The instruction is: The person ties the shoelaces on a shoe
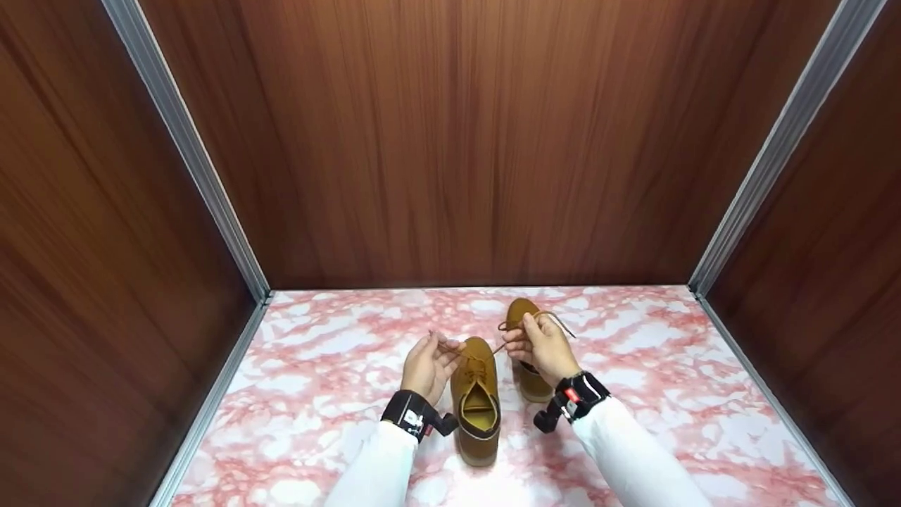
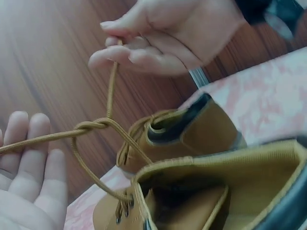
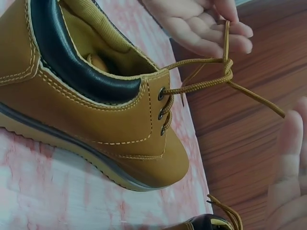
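Shoelace [image 3: 196, 87] of the near shoe [image 3: 112, 122] comes out of the top eyelets and rises to a loose twist in the air, between the two hands. Left hand [image 1: 428, 366] pinches one strand between thumb and fingers; right hand [image 1: 545, 348] pinches the other, so the strands spread sideways from the crossing.

The near shoe stands upright on the patterned surface [image 1: 317, 398], its long axis running from front to back, heel toward the front edge and toe toward the back edge. The left hand is the nearer one, just beside the shoe's left side; the right hand sits farther off on the other side, above the other shoe [image 2: 204, 124], which stands closer to the back edge.

The right hand covers the middle of that other shoe in the head view, and the right wrist view cuts off most of it. The left wrist view loses the left strand at its border, and the right wrist view shows only part of the right hand. A loose lace tip shows beyond the right hand; it probably belongs to the held strand, though the head view is too small to be sure.
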The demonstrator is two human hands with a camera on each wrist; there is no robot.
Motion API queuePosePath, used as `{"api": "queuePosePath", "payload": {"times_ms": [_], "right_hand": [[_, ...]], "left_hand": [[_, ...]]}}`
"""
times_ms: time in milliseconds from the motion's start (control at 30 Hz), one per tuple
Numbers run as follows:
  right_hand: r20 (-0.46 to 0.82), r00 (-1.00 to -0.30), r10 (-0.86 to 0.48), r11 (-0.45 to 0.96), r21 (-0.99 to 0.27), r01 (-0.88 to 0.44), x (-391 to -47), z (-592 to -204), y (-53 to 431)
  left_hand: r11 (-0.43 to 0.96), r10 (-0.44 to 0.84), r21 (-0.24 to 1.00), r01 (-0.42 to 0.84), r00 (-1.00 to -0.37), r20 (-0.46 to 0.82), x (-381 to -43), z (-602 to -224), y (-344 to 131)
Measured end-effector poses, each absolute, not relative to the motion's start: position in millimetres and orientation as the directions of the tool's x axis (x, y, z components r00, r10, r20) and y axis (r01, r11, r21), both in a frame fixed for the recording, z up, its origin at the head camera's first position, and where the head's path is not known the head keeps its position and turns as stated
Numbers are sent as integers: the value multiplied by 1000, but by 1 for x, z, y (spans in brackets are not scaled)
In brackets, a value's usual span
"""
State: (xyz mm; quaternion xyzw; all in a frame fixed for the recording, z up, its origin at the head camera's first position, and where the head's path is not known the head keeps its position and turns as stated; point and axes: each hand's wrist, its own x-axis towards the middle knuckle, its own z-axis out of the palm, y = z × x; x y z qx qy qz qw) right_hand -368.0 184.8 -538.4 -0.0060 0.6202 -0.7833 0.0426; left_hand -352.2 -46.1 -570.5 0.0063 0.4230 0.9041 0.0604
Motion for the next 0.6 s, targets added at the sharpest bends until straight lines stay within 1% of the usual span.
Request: {"api": "queuePosePath", "payload": {"times_ms": [133,333,433,600], "right_hand": [[-39,-996,-81,-266,-962,59,-368,-540,183],[-7,-992,-127,-279,-959,42,-366,-542,182],[-10,-995,-99,-290,-956,38,-366,-542,182],[-36,-999,1,-315,-949,34,-367,-541,184]], "left_hand": [[-666,139,738,-110,-990,-22,-352,-568,-45],[-630,129,769,-103,-991,-27,-353,-569,-45],[-608,124,789,-94,-992,-23,-354,-570,-46],[-587,108,805,-88,-994,-30,-357,-570,-45]]}}
